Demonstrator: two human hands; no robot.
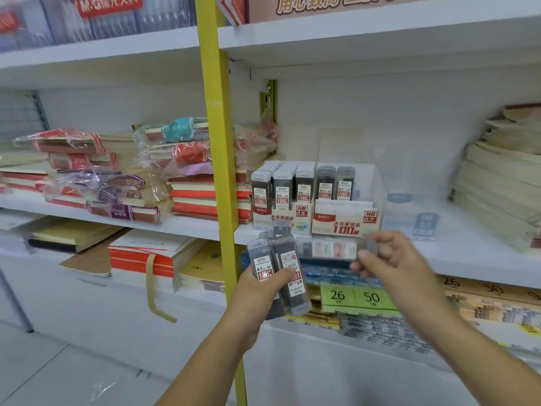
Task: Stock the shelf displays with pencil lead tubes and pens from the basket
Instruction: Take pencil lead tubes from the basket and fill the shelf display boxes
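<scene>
Left hand (255, 292): curled round a bunch of tubes (280, 263), thumb across their labels; they stand roughly upright and fanned, some upside down, labels reading 0.7 HB.
Right hand (393, 263): pinches one end of a single tube (329, 249), which lies sideways and is blurred.
Single tube: in front of the shelf (474, 254) edge, just below the 0.7 display (345, 222).
0.7 display: two tubes standing at its left side.
0.5 display (279, 219): just left of it, with three rows of tubes.
Notebooks (202, 194): stacked left of the displays.
</scene>
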